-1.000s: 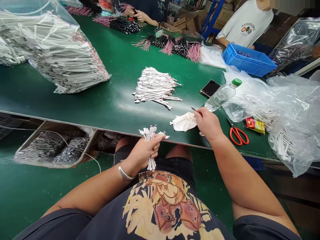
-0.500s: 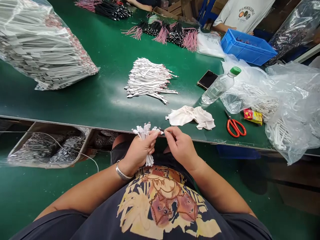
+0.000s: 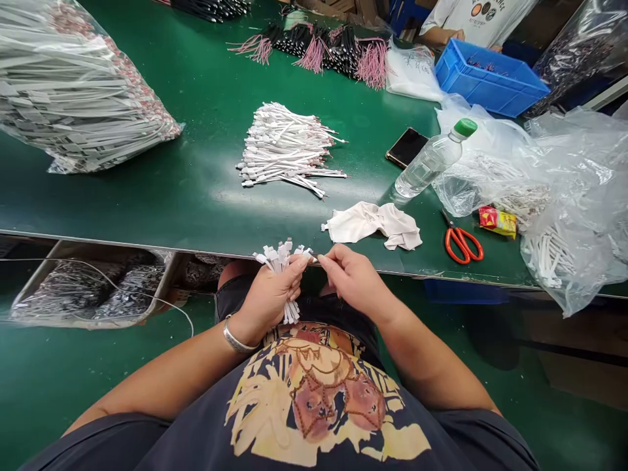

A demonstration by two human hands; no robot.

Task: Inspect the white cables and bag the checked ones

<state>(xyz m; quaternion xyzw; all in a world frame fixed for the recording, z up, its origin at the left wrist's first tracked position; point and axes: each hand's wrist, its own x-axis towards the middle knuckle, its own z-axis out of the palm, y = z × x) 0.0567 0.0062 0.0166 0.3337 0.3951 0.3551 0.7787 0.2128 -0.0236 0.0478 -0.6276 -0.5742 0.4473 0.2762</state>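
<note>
Head view: L fingers (image 3: 294, 278) curled round a white cable bundle (image 3: 279, 257), gripped tight, cable ends w/ flat white tabs sticking out above the fist, tails out below. R thumb and index (image 3: 328, 257) pinched nearly shut on a thin dark tip (image 3: 314, 257), too small to identify; it's just beside the top of the bundle, right at the L fingertips. R hand (image 3: 356, 281) and L hand (image 3: 267, 291) held close together, over the bench's front edge, above the lap. Silver bangle (image 3: 234, 337) on L wrist.

Vs. the frame 1 s back: R hand was out over the cloth, now brought in to the bundle; white cloth (image 3: 373, 226) now fully seen, lying crumpled on the green workbench (image 3: 196, 209). Bundle still in L hand.

Further out: loose pile of white cables (image 3: 289, 150) on bench, ahead of hands. To the right, red-handled scissors (image 3: 462, 243), water bottle w/ green cap (image 3: 432, 160), phone (image 3: 406, 147), clear bag of white cables (image 3: 554, 242). Large bag of flat white strips (image 3: 73, 98) at left. Black cable bunches w/ pink wires (image 3: 314, 52) far side, near blue crate (image 3: 490, 77) and co-worker's white T-shirt (image 3: 483, 13).
</note>
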